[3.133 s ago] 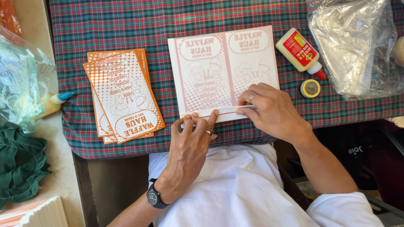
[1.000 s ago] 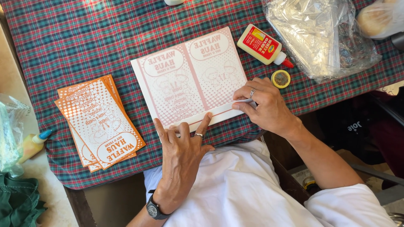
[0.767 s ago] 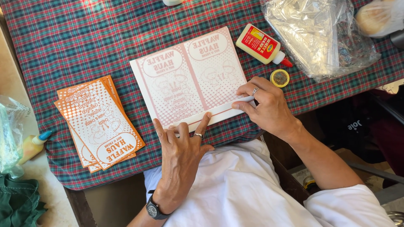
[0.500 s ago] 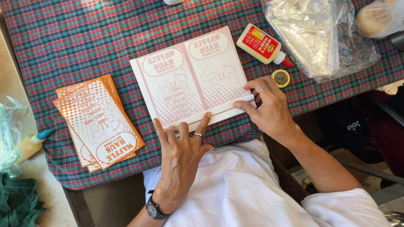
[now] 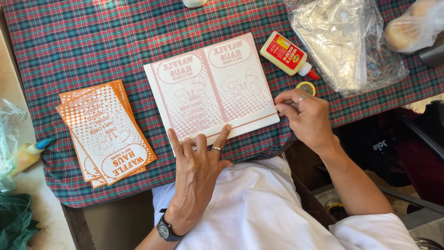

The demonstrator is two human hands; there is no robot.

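A flat pink-and-white printed paper sheet [image 5: 212,88] lies on the plaid tablecloth [image 5: 92,41]. My left hand [image 5: 196,159], with a ring and a wristwatch, presses its spread fingertips on the sheet's near edge. My right hand [image 5: 303,115] hovers just off the sheet's right corner, fingers pinched together with nothing visible in them. A white glue bottle [image 5: 286,55] with a red tip lies just beyond that hand. A small yellow cap [image 5: 305,87] sits next to the fingers.
A stack of orange printed paper bags [image 5: 104,132] lies at the left. A crumpled clear plastic bag [image 5: 347,41] sits at the top right. Another bottle with a blue tip [image 5: 27,155] rests off the table's left edge, above green cloth [image 5: 16,227].
My right hand has slid rightward off the sheet's near-right corner and now sits beside it. My left hand keeps pressing the near edge. The view has shifted slightly.
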